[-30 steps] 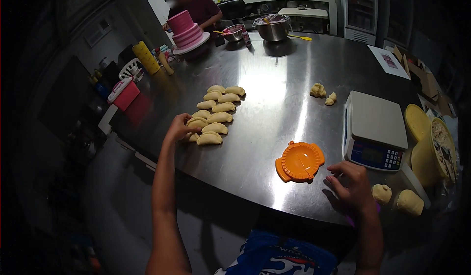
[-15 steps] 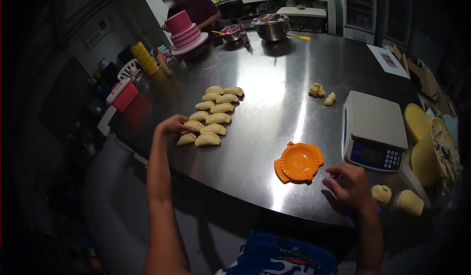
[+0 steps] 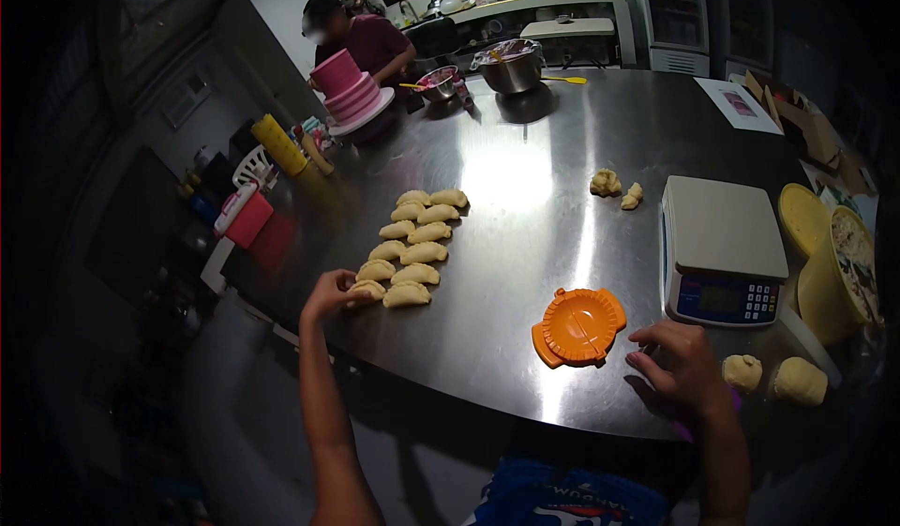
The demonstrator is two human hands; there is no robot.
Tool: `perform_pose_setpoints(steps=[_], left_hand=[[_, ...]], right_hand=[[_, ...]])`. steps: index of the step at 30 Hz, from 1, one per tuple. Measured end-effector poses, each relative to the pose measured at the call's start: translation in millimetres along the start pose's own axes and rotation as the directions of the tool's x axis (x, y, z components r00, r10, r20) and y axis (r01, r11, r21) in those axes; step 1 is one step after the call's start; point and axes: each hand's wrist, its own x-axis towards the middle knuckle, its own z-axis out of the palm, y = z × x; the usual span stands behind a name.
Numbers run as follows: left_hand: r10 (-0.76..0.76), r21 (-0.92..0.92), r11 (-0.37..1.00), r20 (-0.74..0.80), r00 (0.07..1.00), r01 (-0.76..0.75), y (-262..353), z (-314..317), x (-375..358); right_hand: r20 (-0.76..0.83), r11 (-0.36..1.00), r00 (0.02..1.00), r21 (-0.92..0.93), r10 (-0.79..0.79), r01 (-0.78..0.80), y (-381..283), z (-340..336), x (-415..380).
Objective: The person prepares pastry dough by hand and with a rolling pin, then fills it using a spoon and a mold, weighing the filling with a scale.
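Note:
My left hand (image 3: 332,294) is at the near left end of a double row of raw, crimped half-moon empanadas (image 3: 407,294). Its fingertips are closed on the edge of the nearest left empanada (image 3: 368,290), which rests on the table. My right hand (image 3: 677,361) hovers over the steel table, half curled with thumb and fingers apart, and nothing shows in it. Just left of it lies an orange dough press (image 3: 578,327), opened out flat, with nothing in it. Something purple (image 3: 689,428) shows partly beneath my right wrist.
A kitchen scale (image 3: 725,249) stands at the right, near a yellow tub (image 3: 839,268) and two dough lumps (image 3: 799,382). Small dough scraps (image 3: 607,183) lie farther back. Across the table, a person (image 3: 370,43) is behind a pink tiered cake (image 3: 349,90) and metal bowls (image 3: 513,71).
My left hand has shifted from the second-nearest left empanada to the nearest one. The right hand stays beside the press. The whole view has shifted slightly.

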Motion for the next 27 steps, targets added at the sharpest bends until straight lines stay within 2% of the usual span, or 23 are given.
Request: perform_pose_setpoints(steps=[3,4,5,7,8,10,13,17,18,25,27], left_hand=[[0.104,0.077,0.992,-0.044,0.994,-0.101,6.0,7.8,-16.5],[0.115,0.085,0.991,-0.107,0.988,-0.107,7.0,10.6,-18.9],[0.113,0.084,0.991,-0.106,0.988,-0.104,7.9,13.8,-20.2],[0.122,0.130,0.987,-0.232,0.965,-0.094,8.4,19.2,-23.0],[0.120,0.127,0.988,-0.231,0.966,-0.092,7.9,19.1,-23.4],[0.230,0.207,0.960,-0.209,0.950,-0.187,6.9,17.7,-21.6],[0.261,0.200,0.953,-0.163,0.951,-0.228,1.5,13.9,-18.8],[0.194,0.260,0.951,-0.077,0.978,-0.169,21.5,11.8,-27.0],[0.206,0.205,0.960,-0.059,0.977,-0.190,20.8,11.3,-26.7],[0.149,0.140,0.979,0.012,0.989,-0.150,26.7,-0.2,-29.1],[0.039,-0.032,0.999,0.139,0.990,-0.035,24.1,-7.9,-26.9]], right_hand=[[0.012,1.000,1.000,-0.002,-0.003,0.003,-1.4,0.4,0.1],[0.016,1.000,1.000,-0.009,-0.005,0.005,-1.9,0.2,0.1],[0.018,1.000,1.000,-0.009,-0.004,0.004,-2.6,-0.1,0.5],[0.000,1.000,1.000,-0.009,0.019,-0.019,-4.3,-0.6,0.4],[0.003,1.000,1.000,-0.011,0.021,-0.021,-4.7,-0.6,0.3],[0.006,1.000,1.000,-0.003,0.010,-0.010,-3.5,-0.6,0.0],[0.016,1.000,1.000,-0.005,0.009,-0.009,-3.1,-0.3,-0.2],[0.019,0.999,0.999,-0.029,-0.029,0.029,2.4,1.6,-2.0],[0.019,0.999,0.999,-0.028,-0.027,0.028,1.7,0.6,-2.4],[0.012,0.999,0.999,-0.011,-0.042,0.042,3.2,2.9,-1.5],[0.011,0.999,0.999,-0.016,-0.036,0.037,2.0,1.6,-1.2]])
